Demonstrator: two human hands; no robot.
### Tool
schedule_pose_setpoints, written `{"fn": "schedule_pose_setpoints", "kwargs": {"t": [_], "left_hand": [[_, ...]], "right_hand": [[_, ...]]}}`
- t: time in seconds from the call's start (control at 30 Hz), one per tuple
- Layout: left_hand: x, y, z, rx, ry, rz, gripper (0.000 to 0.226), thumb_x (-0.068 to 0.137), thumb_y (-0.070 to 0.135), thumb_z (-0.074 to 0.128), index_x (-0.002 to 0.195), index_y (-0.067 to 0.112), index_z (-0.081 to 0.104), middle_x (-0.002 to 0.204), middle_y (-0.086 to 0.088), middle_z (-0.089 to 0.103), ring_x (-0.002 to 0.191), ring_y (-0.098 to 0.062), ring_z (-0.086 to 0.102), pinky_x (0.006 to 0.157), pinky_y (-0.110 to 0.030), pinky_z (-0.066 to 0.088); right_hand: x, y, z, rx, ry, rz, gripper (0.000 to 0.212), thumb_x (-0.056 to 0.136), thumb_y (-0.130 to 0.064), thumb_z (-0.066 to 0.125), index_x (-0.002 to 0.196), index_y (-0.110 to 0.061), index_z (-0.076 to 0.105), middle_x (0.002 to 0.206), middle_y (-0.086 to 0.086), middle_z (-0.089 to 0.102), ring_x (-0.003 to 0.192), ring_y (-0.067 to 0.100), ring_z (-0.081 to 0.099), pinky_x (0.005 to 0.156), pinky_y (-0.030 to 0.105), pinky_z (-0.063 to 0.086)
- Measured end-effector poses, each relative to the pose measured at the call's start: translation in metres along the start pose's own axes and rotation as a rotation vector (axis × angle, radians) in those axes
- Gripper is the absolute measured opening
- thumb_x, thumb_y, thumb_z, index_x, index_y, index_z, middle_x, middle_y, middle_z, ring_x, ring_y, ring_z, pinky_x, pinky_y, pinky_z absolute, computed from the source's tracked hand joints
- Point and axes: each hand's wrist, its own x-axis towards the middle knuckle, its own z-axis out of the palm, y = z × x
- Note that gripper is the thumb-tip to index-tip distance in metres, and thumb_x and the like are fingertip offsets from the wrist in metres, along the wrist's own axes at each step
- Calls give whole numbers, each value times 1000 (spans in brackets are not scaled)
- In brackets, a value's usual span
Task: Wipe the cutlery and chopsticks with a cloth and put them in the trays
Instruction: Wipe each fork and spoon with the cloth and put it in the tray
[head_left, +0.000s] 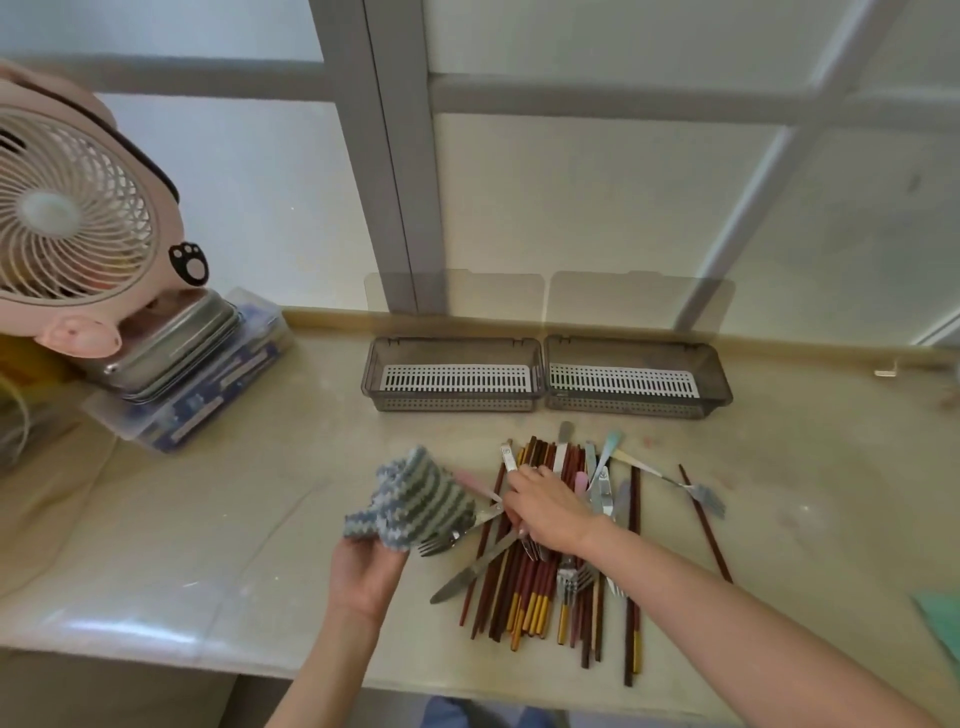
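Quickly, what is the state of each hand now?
Left hand: holds the striped cloth.
Right hand: on the cutlery pile, grip cannot be told.

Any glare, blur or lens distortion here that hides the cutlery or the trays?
Head view: wide-angle lens bows the window bars; glare streak on the counter at its near-left edge; fan slightly soft; cutlery pile, cloth, left tray and right tray evenly lit, legible.

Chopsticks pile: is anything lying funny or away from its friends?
Yes. One dark chopstick lies alone on the counter, right of the jumbled pile, slanting away from the others. A pale-handled fork crosses it there, also strayed from the pile.
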Motion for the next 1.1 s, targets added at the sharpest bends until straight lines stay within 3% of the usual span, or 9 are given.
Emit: {"fn": "schedule_pose_setpoints", "kwargs": {"t": [0.1,0.2,0.3,0.4,0.53,0.63,0.73,0.87,1.1], "left_hand": [[-4,11,-5,212,-65,126,45,95,3,35,138,-3,24,145,-28,24,136,-41,28,116,-48,17],[1,25,-5,195,-212,127,44,99,12,30,139,-7,29,147,-27,26,141,-30,20,119,-31,-2],[8,25,2,197,-281,33,49,99,26,35,139,-3,33,149,-22,27,141,-22,12,118,-36,-8],[14,5,28,285,-346,-8,57,93,35,47,140,2,37,148,-19,31,142,-25,15,118,-44,-5],[16,-30,84,459,-408,-26,72,75,39,71,132,4,44,138,-24,43,130,-35,39,112,-48,26],[23,-41,104,821,-274,144,37,93,25,46,122,3,50,121,-21,58,109,-30,57,85,-37,53],[30,-43,110,1127,-114,251,26,93,-1,41,117,-2,52,105,-17,63,92,-26,62,75,-31,53],[33,-32,119,1431,77,291,16,90,-2,48,88,6,61,86,-9,65,79,-19,61,76,-32,50],[39,-31,116,1509,136,251,9,88,1,53,89,7,60,84,-9,65,76,-19,62,78,-34,51]], "right_hand": [[-1,4,-15,155,7,88,11,89,-10,56,89,-20,59,93,-4,56,94,17,44,87,31,34],[-7,23,-37,600,-7,327,15,92,-8,53,82,-19,55,85,-3,62,79,13,58,76,26,50],[-18,24,-61,1247,124,447,4,91,-3,56,88,-5,53,78,8,62,61,18,62,57,22,54],[-23,0,-79,1552,159,346,4,91,-4,57,93,-1,54,72,10,62,53,17,59,47,20,50],[-14,-29,-89,1536,197,288,4,91,-6,58,92,-3,56,65,4,62,44,11,55,40,15,42],[-8,-31,-88,1506,277,370,5,92,-5,56,96,-1,57,68,9,61,45,14,56,42,20,47],[-9,-28,-86,1462,278,402,6,93,-7,56,93,-3,60,67,12,62,48,19,59,47,27,52],[-15,-25,-86,1429,311,447,3,90,-6,60,89,-4,61,68,10,62,47,16,58,47,25,52],[-21,-31,-76,1544,280,442,8,88,-3,61,94,4,63,69,15,62,50,21,58,52,28,55]]}}
